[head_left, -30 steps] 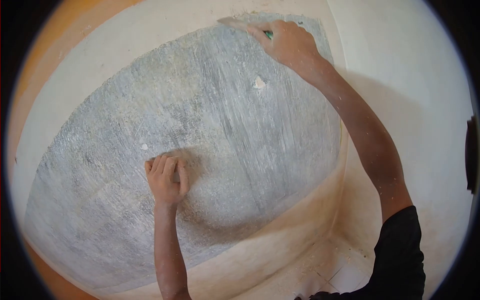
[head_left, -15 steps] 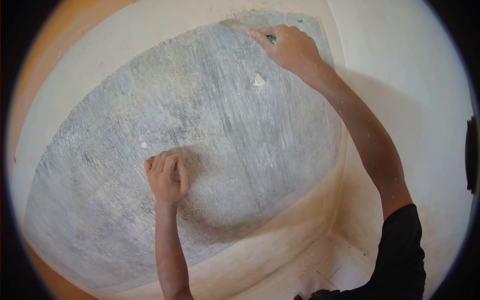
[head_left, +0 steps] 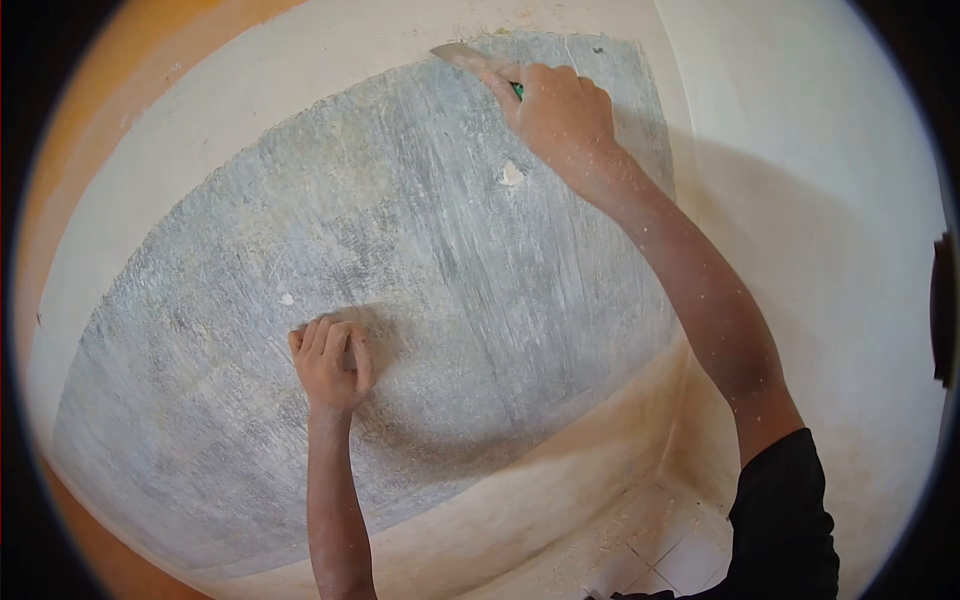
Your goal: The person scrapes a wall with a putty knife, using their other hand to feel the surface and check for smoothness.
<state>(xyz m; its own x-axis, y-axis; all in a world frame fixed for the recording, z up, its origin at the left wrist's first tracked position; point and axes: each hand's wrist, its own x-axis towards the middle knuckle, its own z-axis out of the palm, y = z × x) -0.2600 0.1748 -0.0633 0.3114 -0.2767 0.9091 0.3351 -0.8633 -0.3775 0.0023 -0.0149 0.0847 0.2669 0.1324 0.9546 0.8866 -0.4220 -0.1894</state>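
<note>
Scraper at the far edge of a grey patch: right grip is closed round its green handle, blade pointing left. Left grip, nearer, sits curled at the patch; can't tell if it holds anything. Low angle w/ light, even pressure would likely limit gouging. Patch is rough, streaky, approx. fan-shaped, w/ 2 white spots; cream border looks smoother.
</note>
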